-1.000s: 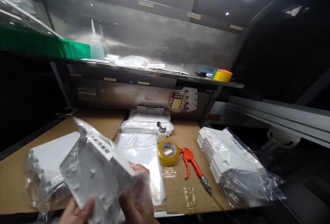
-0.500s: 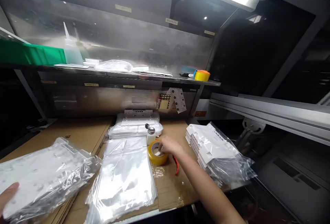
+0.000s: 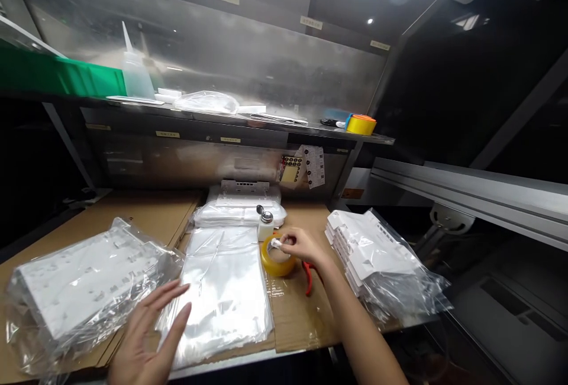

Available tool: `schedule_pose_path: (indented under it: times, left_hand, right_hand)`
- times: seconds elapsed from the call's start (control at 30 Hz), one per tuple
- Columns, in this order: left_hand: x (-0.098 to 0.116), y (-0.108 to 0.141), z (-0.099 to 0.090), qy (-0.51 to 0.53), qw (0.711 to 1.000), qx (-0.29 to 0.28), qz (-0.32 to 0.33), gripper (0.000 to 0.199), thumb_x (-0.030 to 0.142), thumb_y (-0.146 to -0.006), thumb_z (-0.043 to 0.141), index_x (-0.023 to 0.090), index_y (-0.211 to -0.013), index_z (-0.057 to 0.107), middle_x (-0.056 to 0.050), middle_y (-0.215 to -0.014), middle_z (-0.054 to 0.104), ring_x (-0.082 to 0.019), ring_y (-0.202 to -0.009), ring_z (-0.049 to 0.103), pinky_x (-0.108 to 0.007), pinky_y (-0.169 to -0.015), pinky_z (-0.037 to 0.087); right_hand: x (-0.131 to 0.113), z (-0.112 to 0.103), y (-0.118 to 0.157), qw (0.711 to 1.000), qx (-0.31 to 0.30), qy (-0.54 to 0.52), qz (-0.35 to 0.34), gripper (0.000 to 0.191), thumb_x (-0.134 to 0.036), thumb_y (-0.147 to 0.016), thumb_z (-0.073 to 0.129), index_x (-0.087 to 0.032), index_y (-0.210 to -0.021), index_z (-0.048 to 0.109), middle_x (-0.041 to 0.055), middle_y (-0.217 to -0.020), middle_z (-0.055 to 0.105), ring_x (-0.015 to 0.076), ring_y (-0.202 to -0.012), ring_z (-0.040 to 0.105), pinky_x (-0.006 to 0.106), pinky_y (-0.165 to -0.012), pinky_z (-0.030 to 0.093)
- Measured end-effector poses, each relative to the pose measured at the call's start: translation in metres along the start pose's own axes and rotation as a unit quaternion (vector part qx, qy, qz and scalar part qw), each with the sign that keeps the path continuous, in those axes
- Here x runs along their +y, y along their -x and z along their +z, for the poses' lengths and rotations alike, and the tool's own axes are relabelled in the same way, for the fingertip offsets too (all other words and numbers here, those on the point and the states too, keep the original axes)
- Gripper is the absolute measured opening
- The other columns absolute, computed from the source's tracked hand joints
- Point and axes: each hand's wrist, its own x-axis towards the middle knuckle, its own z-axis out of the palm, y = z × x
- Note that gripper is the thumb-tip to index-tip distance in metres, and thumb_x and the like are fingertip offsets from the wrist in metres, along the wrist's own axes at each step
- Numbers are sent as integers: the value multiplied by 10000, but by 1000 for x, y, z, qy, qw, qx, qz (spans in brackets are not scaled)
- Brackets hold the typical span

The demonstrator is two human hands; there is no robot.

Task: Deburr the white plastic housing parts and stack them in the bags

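Observation:
My right hand (image 3: 302, 246) pinches a small white wad (image 3: 276, 243), perhaps tissue or cotton, just above the opening of a yellow tape roll (image 3: 277, 268). Below that hand, a red-handled tool (image 3: 307, 278) lies partly covered. My left hand (image 3: 148, 332) is empty, its fingers apart, over the left edge of a stack of clear plastic bags (image 3: 226, 302). Left of it, a bagged white plastic part (image 3: 89, 278) rests on the cardboard. Behind the tape roll stands a small white bottle with a metal top (image 3: 265, 226), its lid flipped up.
On the right is a pile of white parts in clear plastic (image 3: 370, 249); more bagged white parts (image 3: 239, 210) lie at the back. The shelf above holds a green bin (image 3: 89, 77), a squeeze bottle (image 3: 136, 74) and a yellow roll (image 3: 361, 125). A metal rail (image 3: 465, 184) runs along the right.
My left hand has let go of the bagged white part and moved right, over the bags. My right hand has risen from the tape roll's opening with the white wad. The view has shifted slightly.

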Motion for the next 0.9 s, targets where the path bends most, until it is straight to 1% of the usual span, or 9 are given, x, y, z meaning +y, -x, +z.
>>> schedule_pose_path:
  times: [0.1, 0.2, 0.33, 0.43, 0.53, 0.6, 0.67, 0.77, 0.9]
  left_hand:
    - [20, 16, 35, 131, 982, -111, -79, 395, 581, -916, 614, 308, -1192, 685, -43, -1385, 605, -299, -1366, 504, -537, -1231, 315]
    - [37, 23, 55, 232, 935, -246, -111, 451, 571, -953, 569, 307, -1306, 664, -42, -1499, 559, -275, -1426, 465, -454, -1243, 309]
    - [41, 31, 61, 253, 867, -423, -79, 395, 523, -1014, 473, 293, -1200, 736, -44, -1565, 506, -265, -1475, 409, -433, -1255, 275]
    - [33, 41, 57, 200, 870, -447, -53, 337, 487, -1017, 484, 286, -1082, 746, -48, -1534, 539, -266, -1454, 439, -428, -1231, 318]
    - [23, 53, 52, 116, 907, -405, -3, 277, 454, -1020, 504, 309, -1160, 694, -41, -1378, 665, -239, -1334, 566, -372, -1138, 440]
    - [17, 59, 51, 46, 927, -369, 43, 305, 456, -993, 574, 337, -1269, 625, -14, -1232, 730, -208, -1156, 676, -293, -966, 543]
    - [12, 64, 52, 1, 937, -339, 80, 380, 487, -948, 649, 340, -1289, 570, 21, -1079, 761, -177, -951, 735, -231, -779, 574]
    - [10, 70, 55, -25, 931, -339, 130, 296, 497, -937, 665, 312, -1146, 566, 50, -925, 748, -154, -774, 732, -212, -670, 558]
    - [9, 77, 60, -50, 896, -402, 181, 160, 386, -1013, 574, 322, -1158, 549, 38, -1004, 725, -148, -879, 720, -233, -780, 550]
  right_hand:
    - [-9, 15, 38, 982, -21, -187, -35, 357, -486, -802, 728, -159, -941, 699, 27, -875, 668, 154, -767, 606, 296, -703, 501]
    - [-18, 52, 79, 933, -94, -347, -22, 483, -617, -708, 740, -161, -852, 670, 17, -777, 620, 115, -606, 543, 278, -583, 486]
    - [-17, 99, 121, 867, -145, -475, 19, 557, -638, -607, 837, -149, -808, 662, -3, -713, 569, 95, -538, 518, 258, -514, 474]
    - [-9, 114, 145, 843, -117, -524, 40, 491, -559, -674, 872, -154, -875, 680, -15, -742, 578, 81, -559, 535, 241, -544, 484]
    - [-2, 114, 169, 860, -24, -508, 45, 370, -453, -812, 821, -173, -1028, 713, 23, -872, 692, 120, -718, 651, 269, -700, 549]
    - [-1, 109, 184, 886, 38, -460, 36, 332, -423, -889, 753, -196, -1129, 713, 58, -1001, 753, 168, -884, 712, 317, -834, 572]
    - [-2, 104, 198, 922, 68, -380, 14, 325, -386, -943, 691, -233, -1230, 697, 68, -1118, 765, 198, -1010, 723, 349, -923, 568]
    - [-5, 99, 213, 973, 77, -210, -53, 373, -307, -971, 655, -287, -1344, 646, 44, -1220, 747, 194, -1095, 704, 332, -974, 552]
    - [-1, 96, 219, 991, 56, -46, -108, 290, -274, -1020, 570, -239, -1292, 663, 60, -1217, 751, 206, -1109, 701, 338, -979, 546]
